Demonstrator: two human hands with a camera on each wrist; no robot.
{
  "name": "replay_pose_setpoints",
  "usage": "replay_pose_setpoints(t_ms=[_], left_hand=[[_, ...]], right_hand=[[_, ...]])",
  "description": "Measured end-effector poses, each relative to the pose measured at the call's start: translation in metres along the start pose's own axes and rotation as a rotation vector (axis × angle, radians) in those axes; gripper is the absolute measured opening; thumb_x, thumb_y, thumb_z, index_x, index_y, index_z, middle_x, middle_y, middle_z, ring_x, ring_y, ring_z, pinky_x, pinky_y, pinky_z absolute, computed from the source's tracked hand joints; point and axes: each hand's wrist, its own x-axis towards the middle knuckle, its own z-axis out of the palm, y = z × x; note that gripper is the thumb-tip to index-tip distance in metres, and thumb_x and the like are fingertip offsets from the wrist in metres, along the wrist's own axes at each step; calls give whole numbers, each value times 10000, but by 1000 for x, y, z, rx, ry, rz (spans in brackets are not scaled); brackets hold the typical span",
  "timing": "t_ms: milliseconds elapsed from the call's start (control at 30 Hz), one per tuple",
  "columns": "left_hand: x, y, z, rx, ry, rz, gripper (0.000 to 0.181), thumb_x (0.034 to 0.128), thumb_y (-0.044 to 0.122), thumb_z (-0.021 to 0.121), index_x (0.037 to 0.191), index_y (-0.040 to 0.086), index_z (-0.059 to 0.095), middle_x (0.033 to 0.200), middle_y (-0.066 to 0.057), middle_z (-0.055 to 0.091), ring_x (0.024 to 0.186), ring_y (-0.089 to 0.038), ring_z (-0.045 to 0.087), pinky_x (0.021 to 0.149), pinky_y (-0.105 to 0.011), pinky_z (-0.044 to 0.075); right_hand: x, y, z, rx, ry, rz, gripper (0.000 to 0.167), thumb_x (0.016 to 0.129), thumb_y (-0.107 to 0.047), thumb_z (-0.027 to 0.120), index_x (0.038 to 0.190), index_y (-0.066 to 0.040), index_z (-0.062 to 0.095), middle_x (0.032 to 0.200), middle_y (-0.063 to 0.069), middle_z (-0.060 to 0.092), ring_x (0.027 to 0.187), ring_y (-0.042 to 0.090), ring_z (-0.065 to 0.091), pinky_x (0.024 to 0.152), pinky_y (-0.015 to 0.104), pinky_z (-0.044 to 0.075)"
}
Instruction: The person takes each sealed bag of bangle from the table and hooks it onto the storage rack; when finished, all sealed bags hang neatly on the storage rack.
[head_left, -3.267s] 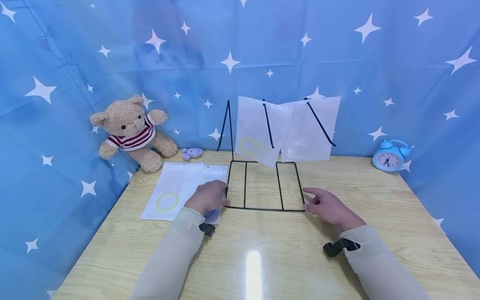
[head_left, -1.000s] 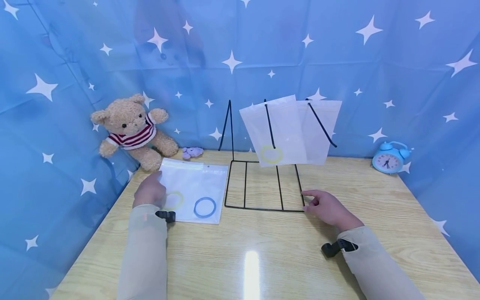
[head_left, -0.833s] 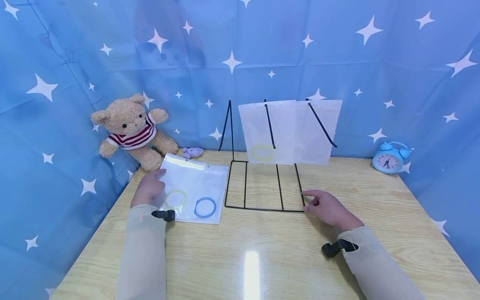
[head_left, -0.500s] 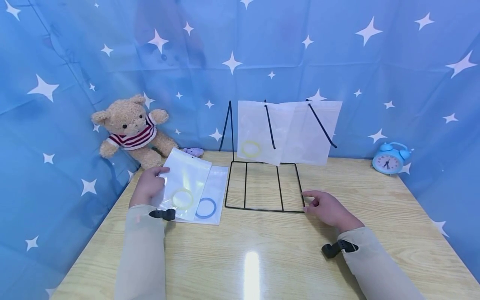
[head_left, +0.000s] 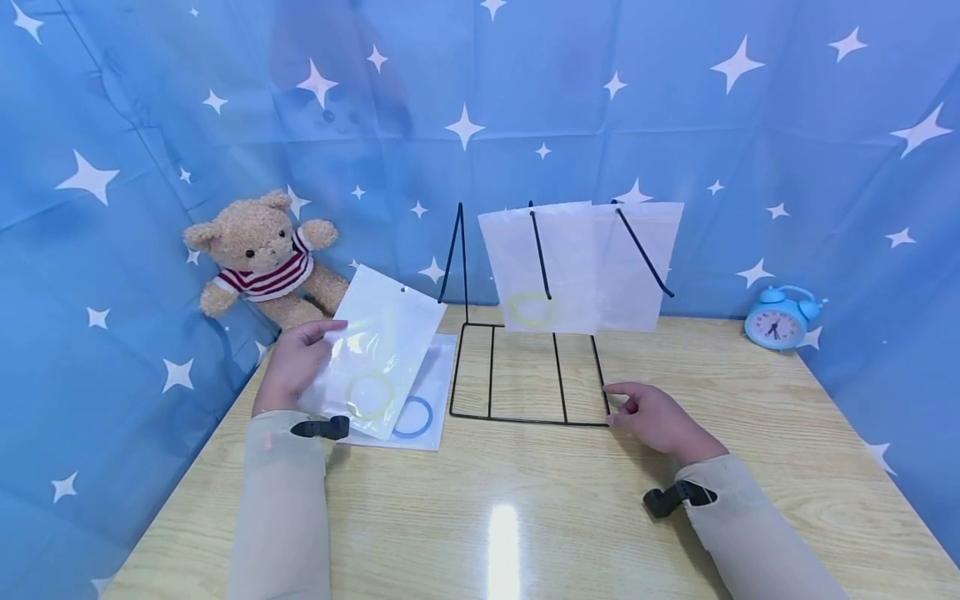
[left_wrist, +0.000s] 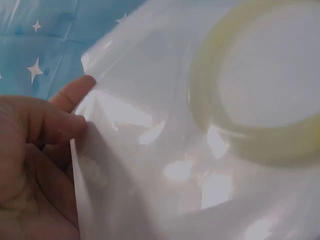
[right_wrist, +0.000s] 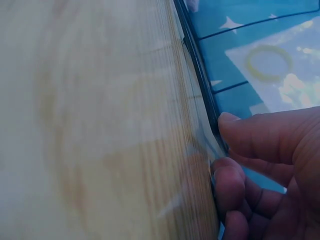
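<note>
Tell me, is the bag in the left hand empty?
No, it holds something: the left hand pinches the bag, and a yellow ring shows through its glossy plastic.

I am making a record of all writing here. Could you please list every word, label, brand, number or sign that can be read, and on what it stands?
No word, label, brand, number or sign can be read.
Light-blue round alarm clock: marks on its pale dial, too small to read.
White translucent plastic bag with a yellow ring, held by the left hand: no writing visible.
Blue cloth backdrop: only white stars.
</note>
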Motion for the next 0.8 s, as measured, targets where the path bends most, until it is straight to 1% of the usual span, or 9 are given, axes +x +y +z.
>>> replay_pose_setpoints(t_ms=[100, 167, 233, 300, 433, 533, 600, 700, 800], left_hand=[[-1, 1, 1, -42, 6, 29, 457, 1041, 107, 469, 1457, 161, 650, 1631, -111, 457, 1488, -324, 384, 1227, -546, 326], [-1, 1, 1, -76, 5, 67, 448, 1036, 86, 477, 1441, 136, 662, 1557, -116, 521, 1352, -290, 455, 1122, -445, 401], [-2, 2, 1, -113, 1, 112, 443, 1028, 59, 481, 1425, 106, 670, 1479, -95, 564, 1239, -243, 466, 1023, -358, 408], [-4, 4, 1, -148, -3, 160, 434, 1020, 32, 488, 1409, 74, 675, 1399, -52, 601, 1177, -201, 469, 975, -306, 406], [-10, 12, 1, -240, -17, 229, 397, 1009, -12, 511, 1344, 51, 715, 1258, 121, 663, 1194, -129, 509, 1024, -302, 407], [-13, 17, 3, -317, -34, 276, 385, 997, -49, 526, 1248, 95, 780, 1170, 215, 702, 1197, -99, 540, 1029, -302, 409], [-14, 19, 5, -371, -48, 324, 413, 980, -86, 527, 1161, 142, 820, 1122, 236, 731, 1185, -83, 563, 1013, -272, 421], [-14, 21, 8, -448, -79, 403, 480, 959, -141, 512, 1074, 187, 843, 1088, 219, 759, 1171, -67, 577, 986, -212, 439], [-16, 23, 10, -474, -97, 454, 514, 946, -173, 503, 1040, 196, 847, 1085, 191, 769, 1129, -70, 580, 954, -202, 451]], right_hand=[[0, 0, 0, -8, 4, -6, 550, 1003, -172, 712, 1510, -27, 554, 923, 73, 648, 749, 221, 543, 612, 334, 437], [1, 0, 0, -14, 7, -10, 547, 1001, -171, 714, 1505, -25, 559, 921, 70, 653, 752, 218, 548, 616, 335, 440], [1, 0, 0, -19, 10, -12, 544, 1000, -171, 715, 1501, -26, 564, 917, 69, 653, 752, 219, 550, 619, 337, 441], [1, 0, 0, -17, 9, -10, 544, 1000, -173, 715, 1502, -26, 563, 915, 72, 648, 750, 223, 547, 619, 340, 440], [0, 0, 0, -14, 11, -5, 544, 1001, -178, 718, 1502, -33, 565, 919, 74, 640, 745, 225, 541, 614, 339, 436], [-1, -1, 0, -13, 12, 0, 544, 1000, -179, 720, 1502, -36, 567, 928, 77, 638, 748, 225, 541, 614, 339, 438], [-1, -2, 0, -8, 9, 7, 548, 999, -180, 722, 1505, -39, 565, 933, 80, 637, 749, 228, 540, 613, 342, 438], [-2, -3, -1, -2, 2, 16, 552, 1000, -182, 723, 1508, -37, 560, 938, 83, 636, 755, 231, 541, 619, 348, 439], [-2, -3, -1, 3, 1, 16, 551, 1000, -181, 722, 1508, -40, 561, 937, 83, 635, 747, 229, 536, 611, 341, 436]])
